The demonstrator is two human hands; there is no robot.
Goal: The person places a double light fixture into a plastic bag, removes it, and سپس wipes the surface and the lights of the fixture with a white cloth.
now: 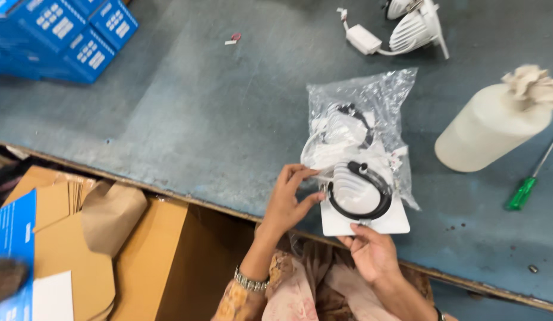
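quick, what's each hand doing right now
left hand: open, fingertips on the clear plastic bag
right hand: gripping the white square light fitting
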